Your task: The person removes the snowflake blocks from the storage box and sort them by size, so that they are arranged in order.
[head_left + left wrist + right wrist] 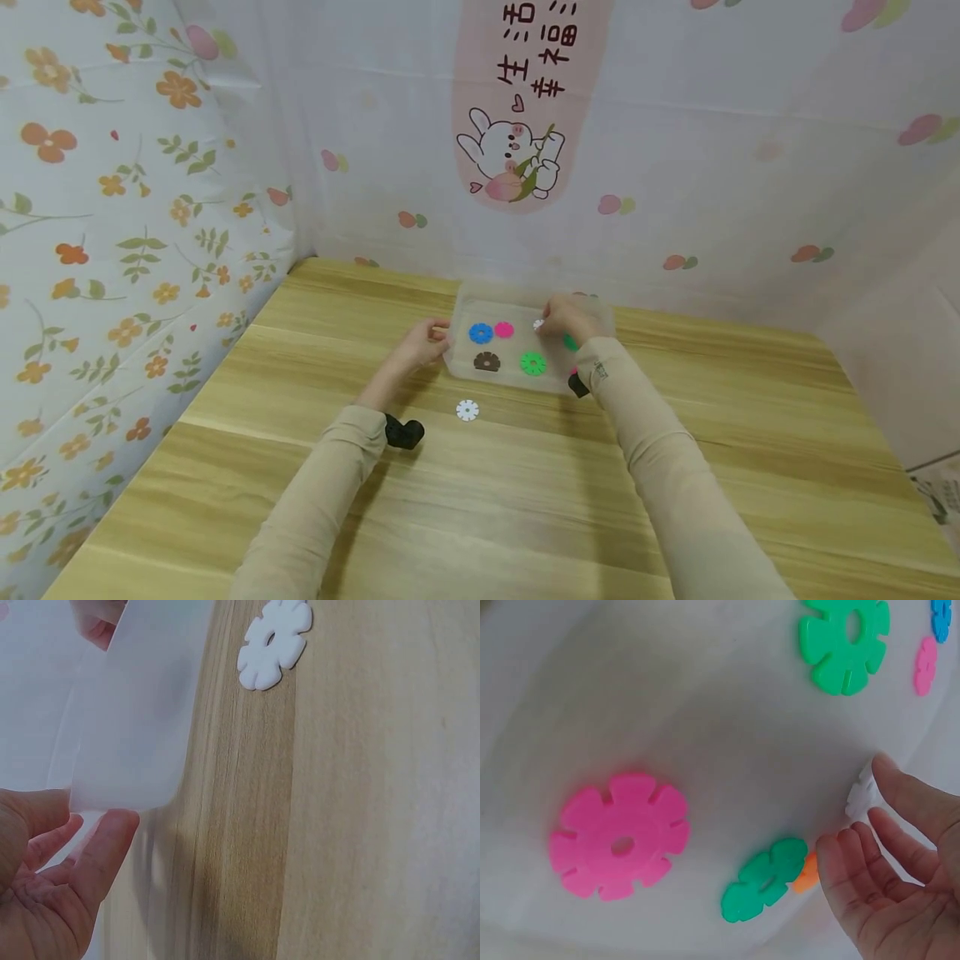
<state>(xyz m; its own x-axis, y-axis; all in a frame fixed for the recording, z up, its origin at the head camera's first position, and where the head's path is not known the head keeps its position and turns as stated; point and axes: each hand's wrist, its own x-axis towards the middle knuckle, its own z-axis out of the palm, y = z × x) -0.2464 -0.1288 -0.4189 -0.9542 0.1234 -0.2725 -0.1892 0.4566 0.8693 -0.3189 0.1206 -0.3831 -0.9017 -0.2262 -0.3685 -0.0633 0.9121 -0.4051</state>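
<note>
A translucent plastic box (465, 379) stands at the back of the table with several slotted, flower-shaped plastic discs in it. My left hand (424, 342) holds the box's left end; the left wrist view shows its thumb and fingers (105, 847) at the corner of the wall. Inside the box, my right hand (570, 317) pinches a white disc (862, 793) between thumb and fingers. Close by that hand lie a green disc (765, 879) and an orange disc (807, 871), partly hidden by the fingers. A pink disc (622, 836) lies flat farther off.
On the table in front of the box lies another white disc (467, 410). Blue (481, 333), pink (504, 330), brown (487, 361) and light green (533, 363) discs are spread over the box floor. A patterned cloth (375, 150) hangs behind the table.
</note>
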